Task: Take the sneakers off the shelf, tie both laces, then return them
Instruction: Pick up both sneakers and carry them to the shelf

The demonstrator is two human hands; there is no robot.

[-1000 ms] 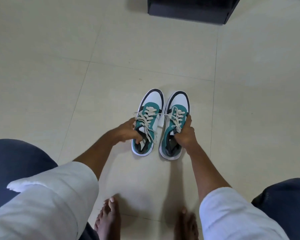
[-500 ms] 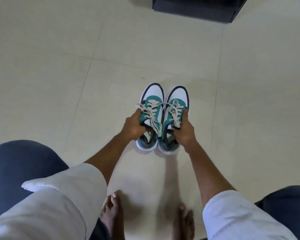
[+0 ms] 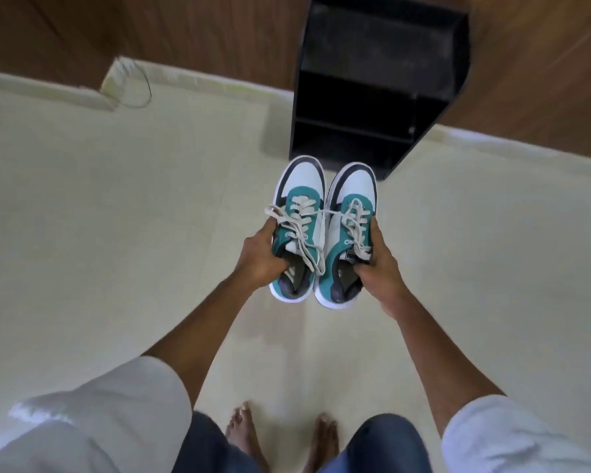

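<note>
Two teal, white and black sneakers hang side by side above the floor, toes pointing away from me. My left hand [image 3: 260, 259] grips the left sneaker [image 3: 301, 206] at its collar, fingers inside the opening. My right hand [image 3: 377, 268] holds the right sneaker [image 3: 352, 199] the same way. Cream laces lie across both tongues, and one lace runs between the two shoes. The black shelf unit [image 3: 379, 80] stands straight ahead against the wooden wall, just beyond the toes; its open compartments look dark.
Pale tiled floor [image 3: 116, 216] spreads all around. A wood-panelled wall [image 3: 202, 32] runs along the back, with a thin wire loop [image 3: 133, 87] by a skirting corner at the left. My bare feet [image 3: 284, 435] stand below the shoes.
Both sneakers have come up off the floor, held in my hands. My view has risen and tilted up, so the whole shelf and the wall now show.
</note>
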